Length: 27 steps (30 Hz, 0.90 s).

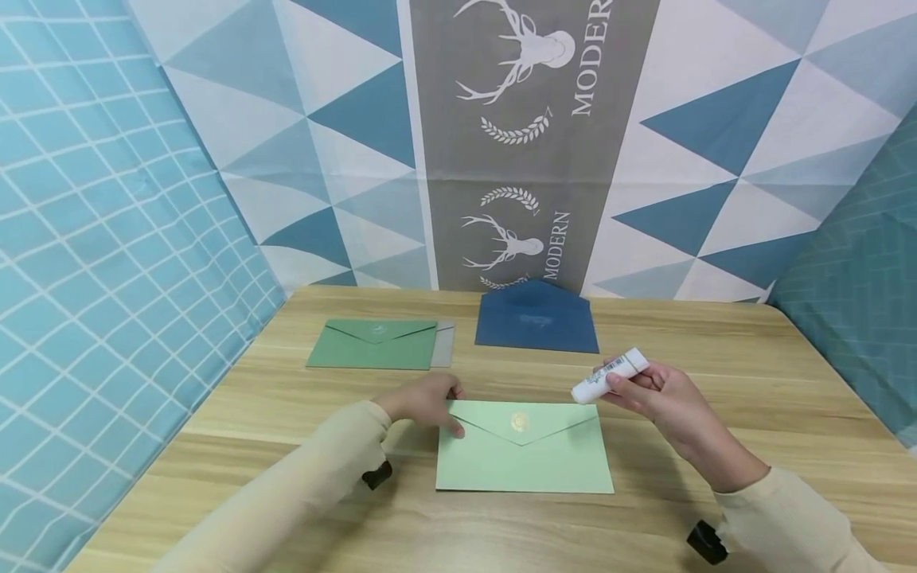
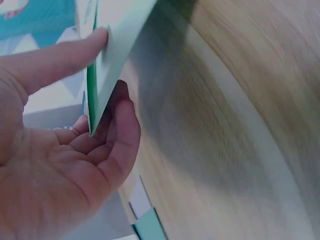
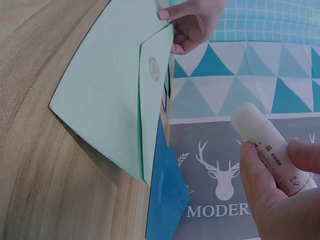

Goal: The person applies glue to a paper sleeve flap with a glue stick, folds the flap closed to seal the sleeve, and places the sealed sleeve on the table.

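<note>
Nearest on the worktop (image 1: pixel 752 382) we have the light green envelope (image 1: pixel 524 465), long axis 9-to-3. Left grip (image 1: pixel 427 400) pinches its 10 o'clock corner, so that's the nearer hand. Right grip (image 1: pixel 669 407) holds the glue stick (image 1: pixel 604 379), axis 8-to-2, apart from the paper; from there we put the envelope at 8 o'clock. Farther: darker green envelope (image 1: pixel 365 358) at 10, blue envelope (image 1: pixel 537 322) at 12.

From my remote station I record one pale green envelope (image 1: pixel 526 465), flap side up, flap folded over, round gold emblem, far left corner pinched in the left grip (image 1: pixel 427 402). Near the envelope's far right corner, I note a white printed glue stick (image 1: pixel 598 382), tilted, held in the right grip (image 1: pixel 668 398).
</note>
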Each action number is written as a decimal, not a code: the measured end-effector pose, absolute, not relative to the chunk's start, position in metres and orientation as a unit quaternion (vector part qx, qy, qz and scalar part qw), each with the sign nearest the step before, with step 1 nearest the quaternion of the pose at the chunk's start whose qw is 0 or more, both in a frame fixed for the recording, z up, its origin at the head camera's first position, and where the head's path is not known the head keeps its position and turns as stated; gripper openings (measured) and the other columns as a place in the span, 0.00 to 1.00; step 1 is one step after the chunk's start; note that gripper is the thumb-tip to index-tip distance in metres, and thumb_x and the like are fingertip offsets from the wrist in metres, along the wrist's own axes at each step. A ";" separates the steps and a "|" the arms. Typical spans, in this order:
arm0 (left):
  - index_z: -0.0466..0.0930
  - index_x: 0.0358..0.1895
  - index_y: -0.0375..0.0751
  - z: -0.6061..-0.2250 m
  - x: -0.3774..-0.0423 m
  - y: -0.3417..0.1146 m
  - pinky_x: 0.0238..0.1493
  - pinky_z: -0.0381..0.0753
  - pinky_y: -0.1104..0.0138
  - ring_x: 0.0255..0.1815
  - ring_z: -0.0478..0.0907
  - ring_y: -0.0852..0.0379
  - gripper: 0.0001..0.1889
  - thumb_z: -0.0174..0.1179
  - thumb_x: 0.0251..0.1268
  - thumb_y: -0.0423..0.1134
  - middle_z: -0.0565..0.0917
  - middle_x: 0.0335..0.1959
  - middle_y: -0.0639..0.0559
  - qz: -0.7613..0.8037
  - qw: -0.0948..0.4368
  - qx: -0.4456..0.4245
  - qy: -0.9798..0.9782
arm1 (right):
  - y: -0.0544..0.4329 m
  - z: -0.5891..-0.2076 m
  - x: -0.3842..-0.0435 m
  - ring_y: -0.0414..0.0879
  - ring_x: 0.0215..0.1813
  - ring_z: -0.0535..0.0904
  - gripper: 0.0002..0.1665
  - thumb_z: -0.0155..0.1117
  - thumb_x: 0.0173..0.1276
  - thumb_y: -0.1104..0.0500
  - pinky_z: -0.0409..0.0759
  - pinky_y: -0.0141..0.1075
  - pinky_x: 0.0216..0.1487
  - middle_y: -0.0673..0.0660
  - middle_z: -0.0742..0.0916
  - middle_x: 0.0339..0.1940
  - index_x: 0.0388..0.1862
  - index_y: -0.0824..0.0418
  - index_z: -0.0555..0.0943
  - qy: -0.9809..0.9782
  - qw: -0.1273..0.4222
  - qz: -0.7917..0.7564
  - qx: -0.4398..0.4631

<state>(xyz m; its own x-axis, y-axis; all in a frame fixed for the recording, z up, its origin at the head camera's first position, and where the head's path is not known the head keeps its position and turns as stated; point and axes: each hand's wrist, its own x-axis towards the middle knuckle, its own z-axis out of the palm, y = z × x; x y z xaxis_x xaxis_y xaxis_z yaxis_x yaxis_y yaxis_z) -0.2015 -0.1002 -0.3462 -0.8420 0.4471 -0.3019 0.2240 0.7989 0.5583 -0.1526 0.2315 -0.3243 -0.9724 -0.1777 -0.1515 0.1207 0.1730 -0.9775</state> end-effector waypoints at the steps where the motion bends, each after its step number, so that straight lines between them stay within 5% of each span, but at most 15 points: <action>1: 0.75 0.46 0.37 -0.345 -0.202 -0.101 0.52 0.75 0.60 0.47 0.72 0.54 0.22 0.74 0.47 0.35 0.77 0.47 0.48 0.273 0.220 0.167 0.922 | 0.232 -0.325 -0.153 0.32 0.51 0.80 0.41 0.62 0.69 0.52 0.80 0.36 0.57 0.61 0.76 0.64 0.70 0.74 0.59 0.756 0.116 -0.644 -0.018; 3: 0.76 0.49 0.35 -0.344 -0.203 -0.103 0.52 0.75 0.61 0.48 0.72 0.55 0.23 0.73 0.49 0.35 0.77 0.48 0.49 0.304 0.226 0.140 0.915 | 0.232 -0.325 -0.153 0.32 0.51 0.80 0.41 0.62 0.69 0.52 0.80 0.36 0.56 0.59 0.77 0.64 0.70 0.74 0.58 0.755 0.118 -0.645 -0.018; 8: 0.76 0.55 0.32 -0.342 -0.206 -0.107 0.36 0.67 0.67 0.26 0.61 0.59 0.23 0.68 0.55 0.33 0.68 0.23 0.54 0.397 0.229 0.089 0.884 | 0.235 -0.327 -0.154 0.30 0.51 0.79 0.42 0.62 0.68 0.53 0.80 0.35 0.57 0.49 0.80 0.57 0.71 0.74 0.57 0.744 0.121 -0.657 -0.022; 13: 0.74 0.36 0.36 -0.342 -0.209 -0.105 0.38 0.69 0.67 0.21 0.58 0.61 0.08 0.64 0.59 0.32 0.61 0.13 0.57 0.454 0.228 0.060 0.860 | 0.236 -0.327 -0.154 0.30 0.50 0.80 0.42 0.62 0.68 0.53 0.80 0.34 0.56 0.44 0.81 0.53 0.71 0.75 0.57 0.735 0.122 -0.667 -0.027; 16: 0.73 0.31 0.39 -0.343 -0.209 -0.104 0.40 0.72 0.68 0.25 0.64 0.61 0.09 0.66 0.58 0.33 0.70 0.19 0.55 0.464 0.228 0.042 0.855 | 0.237 -0.327 -0.154 0.30 0.51 0.79 0.43 0.62 0.68 0.54 0.80 0.35 0.57 0.43 0.80 0.52 0.71 0.75 0.55 0.732 0.123 -0.670 -0.029; 21: 0.73 0.30 0.39 -0.346 -0.206 -0.103 0.36 0.73 0.68 0.28 0.68 0.59 0.10 0.66 0.58 0.36 0.78 0.44 0.50 0.475 0.215 0.010 0.853 | 0.238 -0.328 -0.154 0.30 0.51 0.79 0.43 0.61 0.69 0.53 0.79 0.36 0.58 0.43 0.79 0.53 0.71 0.75 0.55 0.731 0.124 -0.670 -0.029; 27: 0.65 0.23 0.41 -0.348 -0.203 -0.102 0.34 0.72 0.67 0.27 0.68 0.58 0.16 0.64 0.60 0.36 0.78 0.51 0.44 0.478 0.204 -0.001 0.854 | 0.239 -0.332 -0.154 0.30 0.50 0.79 0.41 0.61 0.69 0.55 0.80 0.34 0.57 0.47 0.79 0.55 0.71 0.75 0.56 0.731 0.123 -0.671 -0.029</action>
